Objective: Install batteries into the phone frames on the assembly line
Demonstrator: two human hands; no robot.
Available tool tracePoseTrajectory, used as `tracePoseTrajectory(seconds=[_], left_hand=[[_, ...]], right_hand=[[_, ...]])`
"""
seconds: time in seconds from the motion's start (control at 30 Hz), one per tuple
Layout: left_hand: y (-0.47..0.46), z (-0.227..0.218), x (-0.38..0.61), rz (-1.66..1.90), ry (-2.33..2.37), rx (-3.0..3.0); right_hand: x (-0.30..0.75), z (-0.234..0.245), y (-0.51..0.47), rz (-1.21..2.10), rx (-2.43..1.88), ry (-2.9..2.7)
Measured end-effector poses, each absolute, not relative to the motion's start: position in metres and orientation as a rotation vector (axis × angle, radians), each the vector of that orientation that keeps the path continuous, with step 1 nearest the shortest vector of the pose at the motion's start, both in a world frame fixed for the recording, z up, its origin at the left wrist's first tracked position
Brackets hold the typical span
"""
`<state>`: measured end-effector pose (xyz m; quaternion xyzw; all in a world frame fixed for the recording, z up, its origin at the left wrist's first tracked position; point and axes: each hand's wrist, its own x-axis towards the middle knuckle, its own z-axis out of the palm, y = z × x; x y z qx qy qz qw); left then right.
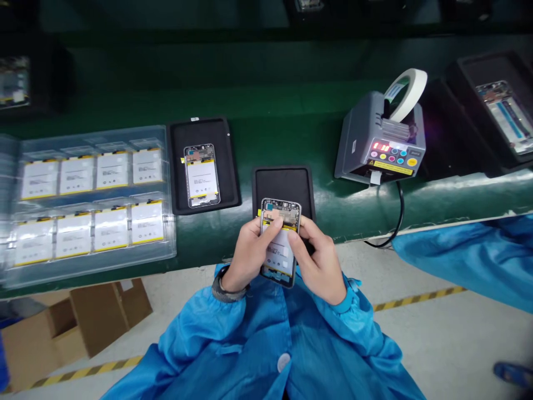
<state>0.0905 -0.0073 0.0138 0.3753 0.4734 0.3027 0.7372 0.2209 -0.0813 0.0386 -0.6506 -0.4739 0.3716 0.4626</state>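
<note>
An opened smartphone [278,258] with its circuit board and white battery exposed is held between my two hands, over the bench's front edge. My left hand [252,250] grips its left side, the thumb lying near the top of the battery. On the other side my right hand [318,258] is closed round the edge, its thumb on the battery's upper right. The fingers beneath the phone are hidden. Just behind it lies a black foam tray [283,180]. A second opened smartphone [202,180] rests in a larger black tray [227,161] to the left.
A clear plastic tray [169,222] of several batteries sits at the left. Right of my hands stands a grey tape dispenser [362,144] with a white tape roll and black cable. Another tray [466,83] holds a phone at far right, near a blue sleeve [478,255]. Cardboard boxes [95,316] lie below.
</note>
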Motion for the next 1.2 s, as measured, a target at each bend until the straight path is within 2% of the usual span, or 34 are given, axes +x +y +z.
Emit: tracePoseTrajectory(seconds=[0.17, 0.47, 0.8, 0.9, 1.03, 1.2], left_hand=[[-0.003, 0.010, 0.092, 0.637, 0.919, 0.567], [-0.003, 0.014, 0.092, 0.651, 0.881, 0.518], [-0.001, 0.014, 0.094, 0.691, 1.055, 0.579], [0.008, 0.010, 0.096, 0.698, 1.119, 0.619], [0.027, 0.001, 0.097, 0.638, 1.136, 0.727], [0.045, -0.008, 0.101, 0.550, 1.054, 0.947]], right_hand=[[0.209, 0.044, -0.091, 0.815, -1.637, -1.305], [0.201, 0.049, -0.087, 0.637, -1.638, -1.371], [0.195, 0.042, -0.083, 0.681, -1.628, -1.331], [0.228, 0.032, -0.075, 0.704, -1.632, -1.083], [0.316, 0.017, -0.063, 0.383, -1.714, -0.498], [0.381, 0.013, -0.051, 0.519, -1.694, -0.321]])
